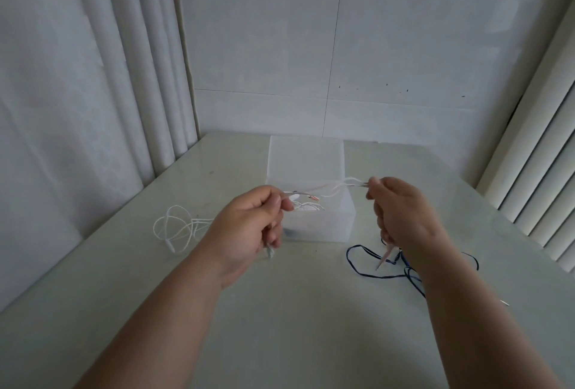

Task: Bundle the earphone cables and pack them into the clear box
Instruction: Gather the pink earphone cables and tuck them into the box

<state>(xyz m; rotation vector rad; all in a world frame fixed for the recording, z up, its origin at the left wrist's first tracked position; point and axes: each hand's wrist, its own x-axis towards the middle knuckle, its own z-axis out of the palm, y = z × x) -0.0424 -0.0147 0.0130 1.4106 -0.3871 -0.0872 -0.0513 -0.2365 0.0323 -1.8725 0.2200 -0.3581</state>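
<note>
A clear plastic box (306,155) stands open on the table, just beyond my hands. My left hand (249,223) pinches one end of a pale pinkish-white earphone cable (326,191). My right hand (401,211) pinches the other end, so the cable hangs stretched in front of the box. The cable's plug (384,259) dangles below my right hand. A loose white earphone cable (177,226) lies on the table to the left. A dark blue cable (367,264) lies tangled under my right wrist, partly hidden.
The pale table (295,310) sits in a corner, with a tiled wall behind, white curtains (93,77) on the left and slatted blinds (535,170) on the right. A small thin stick (504,302) lies near the right edge.
</note>
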